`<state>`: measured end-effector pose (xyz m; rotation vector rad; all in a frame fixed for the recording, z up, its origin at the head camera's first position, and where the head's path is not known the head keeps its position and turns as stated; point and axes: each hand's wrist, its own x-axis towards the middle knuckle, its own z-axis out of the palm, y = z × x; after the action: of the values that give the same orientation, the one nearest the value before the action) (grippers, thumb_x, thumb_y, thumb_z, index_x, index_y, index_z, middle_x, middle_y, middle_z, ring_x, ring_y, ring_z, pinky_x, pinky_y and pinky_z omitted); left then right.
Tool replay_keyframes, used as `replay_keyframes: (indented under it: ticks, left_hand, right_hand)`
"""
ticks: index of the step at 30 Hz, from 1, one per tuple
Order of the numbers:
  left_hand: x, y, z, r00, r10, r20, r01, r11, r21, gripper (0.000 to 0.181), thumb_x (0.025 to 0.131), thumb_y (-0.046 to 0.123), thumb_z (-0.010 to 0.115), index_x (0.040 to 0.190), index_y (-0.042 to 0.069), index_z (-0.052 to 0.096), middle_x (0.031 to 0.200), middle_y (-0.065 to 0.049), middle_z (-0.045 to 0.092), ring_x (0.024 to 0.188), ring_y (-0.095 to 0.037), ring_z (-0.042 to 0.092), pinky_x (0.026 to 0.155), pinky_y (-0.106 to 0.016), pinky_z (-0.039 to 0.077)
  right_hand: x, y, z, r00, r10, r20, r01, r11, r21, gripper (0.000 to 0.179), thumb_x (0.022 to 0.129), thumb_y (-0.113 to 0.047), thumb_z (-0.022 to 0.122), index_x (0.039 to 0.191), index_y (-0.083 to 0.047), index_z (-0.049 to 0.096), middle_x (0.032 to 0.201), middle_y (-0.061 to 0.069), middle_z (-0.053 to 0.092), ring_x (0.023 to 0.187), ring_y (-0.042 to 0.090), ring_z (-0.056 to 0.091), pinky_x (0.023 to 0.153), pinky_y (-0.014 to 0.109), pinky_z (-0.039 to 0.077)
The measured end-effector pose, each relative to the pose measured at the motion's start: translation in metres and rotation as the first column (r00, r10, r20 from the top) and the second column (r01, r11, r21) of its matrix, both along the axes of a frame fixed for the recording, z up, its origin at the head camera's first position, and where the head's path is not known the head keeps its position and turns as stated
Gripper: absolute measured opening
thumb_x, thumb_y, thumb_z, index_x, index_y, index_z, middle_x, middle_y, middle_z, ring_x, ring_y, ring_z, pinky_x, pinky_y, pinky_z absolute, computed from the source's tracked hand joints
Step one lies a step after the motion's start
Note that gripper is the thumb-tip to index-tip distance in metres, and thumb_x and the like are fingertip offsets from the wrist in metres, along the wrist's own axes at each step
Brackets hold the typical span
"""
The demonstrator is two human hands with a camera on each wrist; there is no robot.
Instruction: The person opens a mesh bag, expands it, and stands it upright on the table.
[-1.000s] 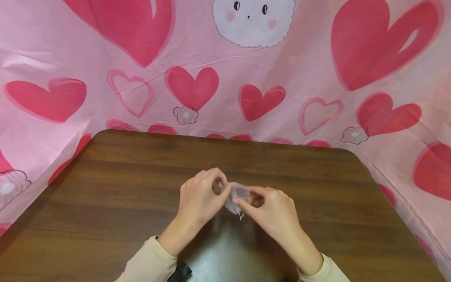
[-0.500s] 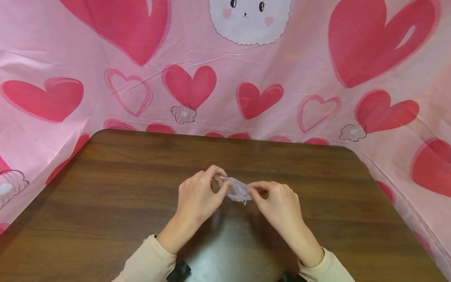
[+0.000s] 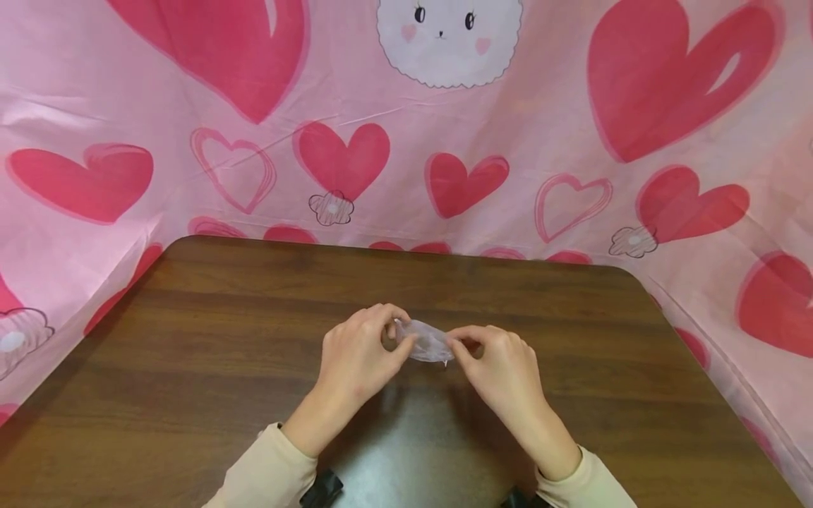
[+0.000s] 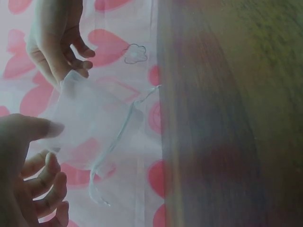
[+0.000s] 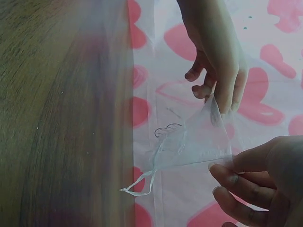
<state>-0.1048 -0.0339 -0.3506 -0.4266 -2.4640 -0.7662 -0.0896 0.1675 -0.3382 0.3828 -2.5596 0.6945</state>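
Between my two hands a small sheer white drawstring bag (image 3: 429, 344) is held up over the table, stretched sideways. Thumb and fingers of my left hand (image 3: 356, 356) pinch its left end, and my right hand (image 3: 504, 367) pinches the right end. In the left wrist view a thin white cord (image 4: 124, 124) runs across the see-through mesh, its ends hanging loose. The right wrist view shows the bag (image 5: 201, 139) pulled to a point at the far hand, with a knotted cord loop (image 5: 142, 189) dangling from it.
A dark brown wooden table (image 3: 254, 303) lies under the hands. Behind it and along its sides hangs a pink cloth (image 3: 406, 106) printed with red hearts. Black straps (image 3: 322, 489) show at the wrists, below beige sleeves (image 3: 269, 469).
The bag was bunched and hung lower a second ago; now it is drawn out flatter between the hands. The right hand shifted a little outward and up, and the cord dangles less.
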Motion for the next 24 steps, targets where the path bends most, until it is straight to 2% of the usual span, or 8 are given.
replay_keyframes:
  ticks: [5,10,19,24]
  left_hand:
    - [0.0016,0.0014,-0.0019,1.0,-0.029,-0.004,0.029,0.999,-0.035,0.017,0.078,0.037,0.081,0.09,0.029,0.072,0.067,0.018,0.045,0.06,-0.002,0.044,0.05,-0.026,0.036]
    - [0.0019,0.0026,-0.0022,0.999,-0.023,-0.031,0.022,0.998,-0.051,0.008,0.08,0.035,0.08,0.083,0.03,0.074,0.064,0.019,0.044,0.058,-0.002,0.043,0.049,-0.025,0.035]
    - [-0.0007,0.0022,-0.0029,0.998,0.019,-0.061,-0.02,1.0,-0.007,0.004,0.084,0.03,0.074,0.082,0.029,0.077,0.062,0.017,0.055,0.057,-0.003,0.049,0.049,-0.028,0.037]
    - [-0.0024,0.002,-0.0023,0.998,0.013,-0.061,-0.012,1.0,0.017,0.003,0.085,0.028,0.075,0.082,0.028,0.077,0.071,0.016,0.058,0.062,-0.005,0.051,0.05,-0.028,0.039]
  right_hand:
    - [-0.0003,0.0002,-0.0039,1.0,0.012,-0.027,-0.012,1.0,0.017,0.01,0.079,-0.013,0.083,0.088,-0.017,0.08,0.073,-0.005,0.068,0.054,0.005,0.05,0.049,0.032,0.041]
    - [0.0005,-0.0028,-0.0056,0.996,0.05,-0.071,-0.047,0.998,0.047,0.012,0.077,-0.013,0.085,0.087,-0.018,0.079,0.073,-0.006,0.068,0.055,0.007,0.051,0.049,0.03,0.041]
    - [0.0013,-0.0068,-0.0054,0.992,0.092,-0.084,-0.087,0.995,0.053,0.018,0.075,-0.013,0.087,0.09,-0.016,0.079,0.075,-0.008,0.069,0.061,0.006,0.059,0.052,0.028,0.044]
    - [0.0001,-0.0051,-0.0039,0.989,0.119,-0.089,-0.116,0.993,0.035,0.02,0.075,-0.014,0.087,0.093,-0.015,0.079,0.075,-0.008,0.068,0.063,0.005,0.058,0.055,0.027,0.046]
